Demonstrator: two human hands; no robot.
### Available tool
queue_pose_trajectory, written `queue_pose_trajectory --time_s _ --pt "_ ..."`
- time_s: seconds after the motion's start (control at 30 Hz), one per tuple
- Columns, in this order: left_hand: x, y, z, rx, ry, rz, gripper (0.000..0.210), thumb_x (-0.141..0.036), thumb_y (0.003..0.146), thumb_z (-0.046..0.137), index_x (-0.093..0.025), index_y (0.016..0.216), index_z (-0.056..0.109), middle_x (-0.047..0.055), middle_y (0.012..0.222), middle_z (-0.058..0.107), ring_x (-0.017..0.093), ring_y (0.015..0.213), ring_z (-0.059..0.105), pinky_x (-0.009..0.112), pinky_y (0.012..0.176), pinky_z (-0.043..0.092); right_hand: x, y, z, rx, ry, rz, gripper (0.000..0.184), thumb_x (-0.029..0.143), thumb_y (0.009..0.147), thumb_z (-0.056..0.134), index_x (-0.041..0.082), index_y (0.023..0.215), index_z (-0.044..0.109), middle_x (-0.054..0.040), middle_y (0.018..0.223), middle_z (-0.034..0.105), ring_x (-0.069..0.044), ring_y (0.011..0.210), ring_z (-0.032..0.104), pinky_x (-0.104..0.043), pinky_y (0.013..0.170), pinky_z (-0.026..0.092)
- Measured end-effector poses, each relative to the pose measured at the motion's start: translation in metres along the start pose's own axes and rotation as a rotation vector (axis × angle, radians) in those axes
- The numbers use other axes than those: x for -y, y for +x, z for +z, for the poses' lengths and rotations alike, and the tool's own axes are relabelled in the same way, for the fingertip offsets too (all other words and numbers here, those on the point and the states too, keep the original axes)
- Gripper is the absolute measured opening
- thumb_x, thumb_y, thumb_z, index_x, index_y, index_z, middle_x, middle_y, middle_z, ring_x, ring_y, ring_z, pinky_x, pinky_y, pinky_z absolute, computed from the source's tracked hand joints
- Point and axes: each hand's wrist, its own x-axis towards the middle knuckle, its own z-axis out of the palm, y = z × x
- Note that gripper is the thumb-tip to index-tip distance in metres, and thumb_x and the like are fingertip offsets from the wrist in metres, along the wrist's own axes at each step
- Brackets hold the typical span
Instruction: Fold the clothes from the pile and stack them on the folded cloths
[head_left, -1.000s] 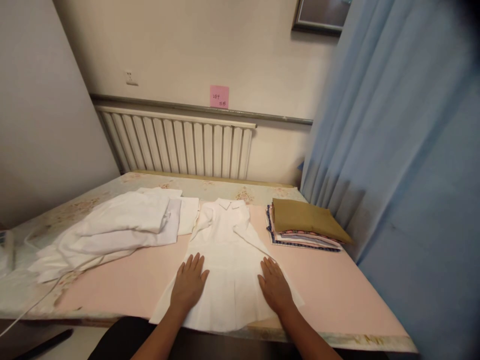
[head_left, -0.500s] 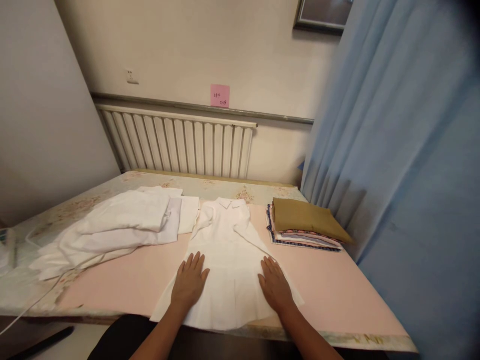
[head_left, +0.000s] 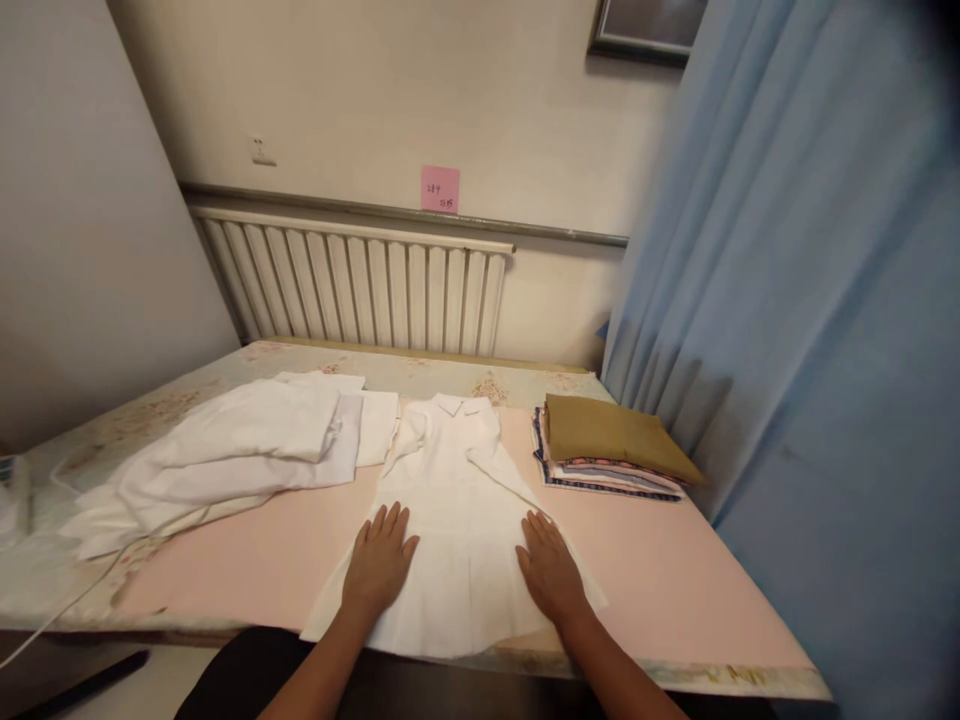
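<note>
A white collared garment (head_left: 461, 560), which looks like a long-sleeved coat or dress, lies spread on a pink cloth (head_left: 660, 570) with its collar toward the wall. My left hand (head_left: 380, 560) rests flat on the garment's left side, fingers stretched out. On the opposite side, my right hand (head_left: 551, 568) also lies flat, close to the sleeve that runs down the right edge. Neither hand grips anything. The hem reaches the table's near edge.
At left is a loose heap of white garments (head_left: 240, 440). A folded cloth stack (head_left: 615, 432), olive on top, sits at right beside a blue curtain (head_left: 825, 300). A white cord (head_left: 71, 605) hangs at front left. Behind the table stands a radiator (head_left: 360, 285).
</note>
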Motion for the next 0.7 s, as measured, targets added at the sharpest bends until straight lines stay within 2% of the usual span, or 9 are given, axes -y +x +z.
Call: queue_pose_trajectory --time_s 0.17,0.3,0.5,0.6,0.7 --pt "0.001 0.000 0.002 -0.015 0.013 0.007 0.052 -0.043 0.096 0.037 -0.017 0.140 0.050 0.011 0.148 0.047 0.031 0.140 0.037 0.051 0.111 0.031 0.004 0.004 0.003 0.010 0.021 0.050 0.041 0.024 0.093 0.043 0.010 0.130 0.058 -0.0157 0.140 0.053 -0.028 0.135 0.043 -0.048 0.113 0.032" --pt "0.001 -0.001 0.002 -0.020 0.015 0.006 0.052 -0.043 0.096 0.036 -0.018 0.139 0.050 0.010 0.148 0.046 0.031 0.139 0.037 0.051 0.111 0.033 0.031 0.015 0.007 0.036 0.079 0.073 0.041 0.024 0.093 0.044 0.010 0.128 0.060 -0.0163 0.138 0.055 -0.030 0.134 0.044 -0.049 0.112 0.035" --pt "0.000 -0.002 0.000 -0.013 0.004 0.003 0.053 -0.044 0.096 0.035 -0.018 0.140 0.050 0.010 0.148 0.047 0.031 0.140 0.037 0.051 0.111 0.032 0.086 0.038 0.006 0.047 0.224 -0.115 0.045 0.029 0.093 0.050 0.014 0.135 0.053 -0.0129 0.142 0.051 -0.026 0.136 0.042 -0.044 0.113 0.036" --pt "0.000 -0.002 0.000 -0.012 -0.004 0.000 0.052 -0.044 0.096 0.036 -0.019 0.140 0.050 0.010 0.148 0.047 0.031 0.140 0.037 0.051 0.111 0.032 0.095 0.048 0.005 0.062 0.224 -0.188 0.045 0.030 0.093 0.051 0.016 0.135 0.053 -0.0115 0.145 0.049 -0.026 0.138 0.039 -0.046 0.114 0.033" --pt "0.000 -0.002 0.000 -0.008 -0.011 -0.002 0.052 -0.044 0.096 0.035 -0.019 0.140 0.050 0.010 0.148 0.047 0.031 0.140 0.037 0.051 0.111 0.031 0.092 0.055 0.004 0.065 0.203 -0.177 0.044 0.031 0.095 0.048 0.016 0.137 0.051 -0.0105 0.145 0.048 -0.025 0.138 0.038 -0.047 0.115 0.031"
